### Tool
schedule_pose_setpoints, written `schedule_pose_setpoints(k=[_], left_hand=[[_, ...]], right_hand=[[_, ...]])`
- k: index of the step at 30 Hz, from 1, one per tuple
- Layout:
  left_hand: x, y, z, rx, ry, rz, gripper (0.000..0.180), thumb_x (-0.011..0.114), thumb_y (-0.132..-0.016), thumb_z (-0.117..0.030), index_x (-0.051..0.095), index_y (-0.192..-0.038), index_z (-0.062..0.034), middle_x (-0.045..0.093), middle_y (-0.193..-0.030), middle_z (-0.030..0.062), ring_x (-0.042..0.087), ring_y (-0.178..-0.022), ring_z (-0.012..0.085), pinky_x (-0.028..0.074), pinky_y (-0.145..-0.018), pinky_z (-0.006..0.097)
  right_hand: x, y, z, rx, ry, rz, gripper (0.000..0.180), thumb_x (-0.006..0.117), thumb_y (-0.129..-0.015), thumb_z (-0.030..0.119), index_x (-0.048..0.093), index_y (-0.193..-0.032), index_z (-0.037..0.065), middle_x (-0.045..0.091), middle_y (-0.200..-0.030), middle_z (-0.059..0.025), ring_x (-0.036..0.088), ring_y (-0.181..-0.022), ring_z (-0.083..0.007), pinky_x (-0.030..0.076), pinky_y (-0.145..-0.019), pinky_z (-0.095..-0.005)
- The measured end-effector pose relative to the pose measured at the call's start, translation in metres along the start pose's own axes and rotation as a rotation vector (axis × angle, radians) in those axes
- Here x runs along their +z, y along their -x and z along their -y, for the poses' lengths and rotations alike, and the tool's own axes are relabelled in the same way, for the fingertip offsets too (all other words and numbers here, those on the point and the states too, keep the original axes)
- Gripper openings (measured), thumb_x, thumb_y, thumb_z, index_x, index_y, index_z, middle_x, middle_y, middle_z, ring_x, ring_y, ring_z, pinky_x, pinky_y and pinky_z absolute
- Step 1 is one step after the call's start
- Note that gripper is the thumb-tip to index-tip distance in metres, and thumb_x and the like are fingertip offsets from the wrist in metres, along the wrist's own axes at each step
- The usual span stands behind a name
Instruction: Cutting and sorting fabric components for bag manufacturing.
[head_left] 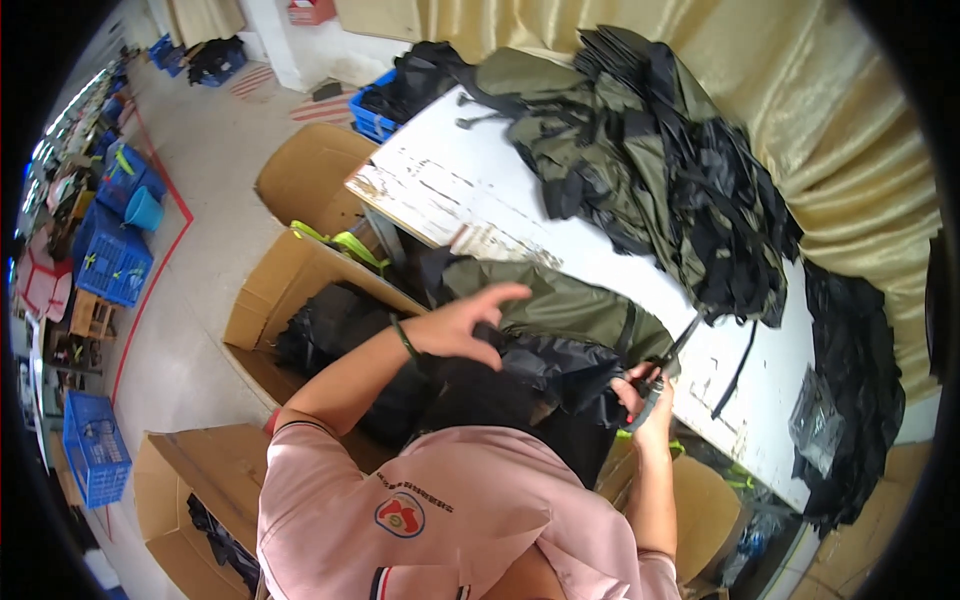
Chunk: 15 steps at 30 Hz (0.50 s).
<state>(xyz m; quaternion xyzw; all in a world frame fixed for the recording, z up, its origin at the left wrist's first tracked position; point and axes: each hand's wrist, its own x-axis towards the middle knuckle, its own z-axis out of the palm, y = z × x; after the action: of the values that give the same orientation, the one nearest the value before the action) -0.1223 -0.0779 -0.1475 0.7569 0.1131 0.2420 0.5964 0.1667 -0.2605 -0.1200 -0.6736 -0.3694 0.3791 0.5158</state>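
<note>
My left hand [462,322] is raised over the near edge of the table, thumb and fingers apart, holding nothing that I can see. Below it lies an olive-green and black fabric piece [560,300], perhaps a bag, partly on the table and hanging toward my lap. Its black shiny side [565,365] faces me. At the right end of this piece, my right hand [645,392] is closed around a black strap [683,342] with small dark parts at the fingers, too small to make out.
A heap of olive and black fabric pieces [640,150] covers the back of the white table [420,180]. Black fabric [850,390] and a clear plastic bag [818,425] lie at its right end. Cardboard boxes [265,300] stand at my left, with blue crates [110,255] beyond.
</note>
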Motion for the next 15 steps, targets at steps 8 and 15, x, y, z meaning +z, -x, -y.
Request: schedule_pose_setpoints(k=[8,15], left_hand=[[-0.086,0.034,-0.010,-0.314,-0.622,-0.351,0.007,0.069,-0.081,-0.013,0.068,-0.085,-0.0071,0.069,-0.083,0.0086,0.066,-0.075,0.0219,0.052,-0.069,0.032],[-0.357,0.101,-0.072,-0.179,-1.189,-1.354,0.019,0.060,-0.091,-0.024,0.067,-0.097,-0.0071,0.069,-0.087,0.0138,0.064,-0.079,0.0269,0.049,-0.074,0.034]], right_hand=[[0.117,-0.032,0.069,-0.249,0.068,0.496,0.028,0.076,-0.076,-0.001,0.052,-0.088,0.006,0.054,-0.081,0.0021,0.049,-0.072,-0.0059,0.043,-0.067,-0.0228],[0.107,-0.061,0.058,-0.208,0.147,0.317,0.028,0.078,-0.075,0.003,0.053,-0.087,0.005,0.061,-0.080,-0.0021,0.057,-0.075,-0.0083,0.048,-0.067,-0.0245]])
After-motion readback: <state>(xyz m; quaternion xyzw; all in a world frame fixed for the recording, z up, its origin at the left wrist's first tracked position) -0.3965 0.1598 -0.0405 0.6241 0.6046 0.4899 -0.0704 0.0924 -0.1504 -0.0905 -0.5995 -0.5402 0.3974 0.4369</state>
